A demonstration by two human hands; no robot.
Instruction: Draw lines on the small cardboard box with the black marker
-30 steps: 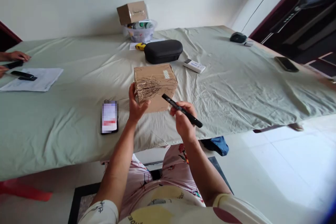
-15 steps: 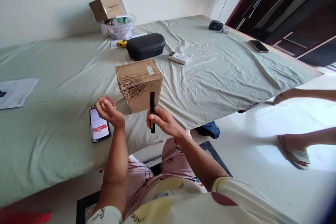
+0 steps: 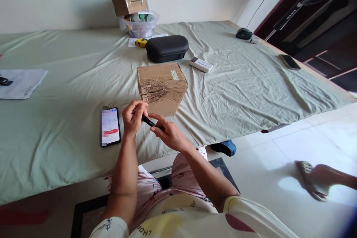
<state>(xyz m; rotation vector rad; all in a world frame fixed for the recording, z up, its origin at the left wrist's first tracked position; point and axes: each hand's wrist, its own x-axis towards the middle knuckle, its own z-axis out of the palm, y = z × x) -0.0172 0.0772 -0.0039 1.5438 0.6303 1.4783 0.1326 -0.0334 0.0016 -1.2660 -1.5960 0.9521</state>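
A black marker pen point(image 3: 148, 122) is held between both my hands just in front of a cardboard box point(image 3: 162, 87) with dark scribbles on its front face. My left hand point(image 3: 134, 116) is closed round the pen's left end. My right hand point(image 3: 167, 132) grips the pen's other end with its fingers pinched. The box stands on the pale green cloth of the table point(image 3: 69, 81), touched by neither hand. A phone point(image 3: 109, 126) with a lit screen lies flat just left of my left hand.
Behind the box lie a black zip case point(image 3: 166, 48), a white remote point(image 3: 201, 64), a clear tub point(image 3: 139, 26) with a small carton point(image 3: 128, 0) on it. Papers point(image 3: 21, 83) sit far left; a phone point(image 3: 290, 61) far right. Another person's sandalled foot point(image 3: 312, 182) is on the floor, right.
My left hand has let go of the box and come down onto the pen. The pen has swung from upright to lying across between both hands. The foot at right moved.
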